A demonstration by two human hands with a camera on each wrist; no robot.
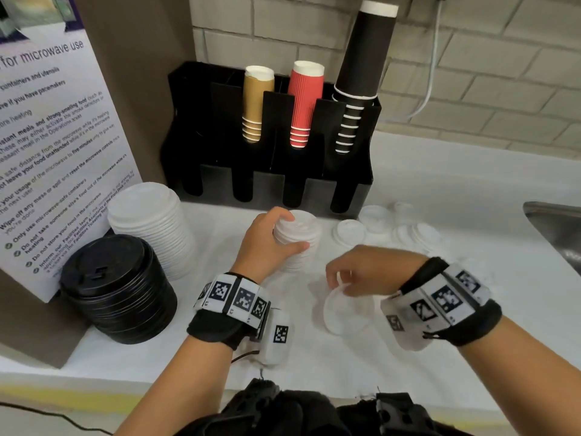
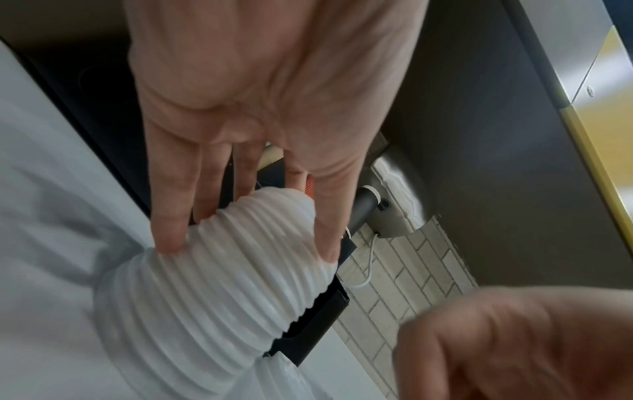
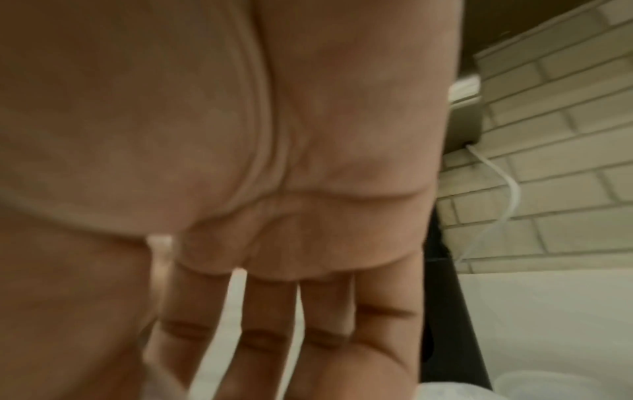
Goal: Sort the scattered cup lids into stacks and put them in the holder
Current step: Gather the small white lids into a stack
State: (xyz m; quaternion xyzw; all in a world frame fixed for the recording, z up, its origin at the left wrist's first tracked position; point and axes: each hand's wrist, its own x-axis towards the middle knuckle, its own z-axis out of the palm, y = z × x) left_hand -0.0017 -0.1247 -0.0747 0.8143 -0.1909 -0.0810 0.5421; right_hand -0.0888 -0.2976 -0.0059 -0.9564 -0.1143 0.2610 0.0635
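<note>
My left hand (image 1: 283, 237) grips a stack of small white lids (image 1: 298, 243) standing on the counter, fingers on its far side and thumb on the near side. The left wrist view shows the ribbed stack (image 2: 222, 284) between the fingers (image 2: 167, 230) and thumb. My right hand (image 1: 342, 278) pinches the rim of a single white lid (image 1: 342, 309), tilted just above the counter to the right of the stack. In the right wrist view the palm fills the frame and only a blurred white edge of the lid (image 3: 159, 270) shows. The black holder (image 1: 270, 184) stands behind.
Several loose white lids (image 1: 393, 228) lie scattered right of the holder. A tall stack of large white lids (image 1: 151, 221) and a stack of black lids (image 1: 116, 287) stand at the left. Cup stacks fill the holder's back slots. A sink (image 1: 559, 228) is at the right.
</note>
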